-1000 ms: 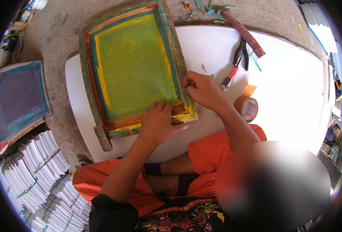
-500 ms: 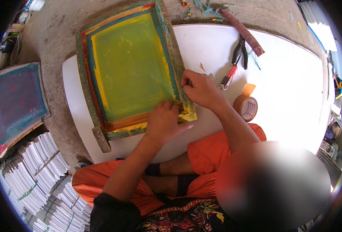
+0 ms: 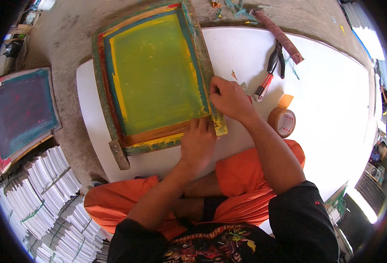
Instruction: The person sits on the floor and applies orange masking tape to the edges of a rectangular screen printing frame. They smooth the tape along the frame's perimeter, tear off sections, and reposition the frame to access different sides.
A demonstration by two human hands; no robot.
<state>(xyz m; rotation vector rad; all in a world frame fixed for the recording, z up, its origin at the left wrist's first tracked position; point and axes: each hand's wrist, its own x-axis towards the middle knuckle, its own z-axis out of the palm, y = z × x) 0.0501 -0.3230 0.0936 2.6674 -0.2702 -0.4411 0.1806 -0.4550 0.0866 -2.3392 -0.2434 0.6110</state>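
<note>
Frame (image 3: 158, 74), long axis forward-left — left fingers (image 3: 195, 124) together, right fingers (image 3: 216, 88) curled, grips unclear

From where I stand, the screen-printing frame (image 3: 156, 76) is blocked at its near right corner by the left hand (image 3: 198, 142) and right hand (image 3: 230, 98). To its right, pliers (image 3: 275, 57), a maroon rod (image 3: 280, 36) and a brown tape roll (image 3: 274, 117) obstruct passage; past them, the white sheet (image 3: 333, 96) offers wide free room. Left of the frame, a narrow strip is open.
</note>
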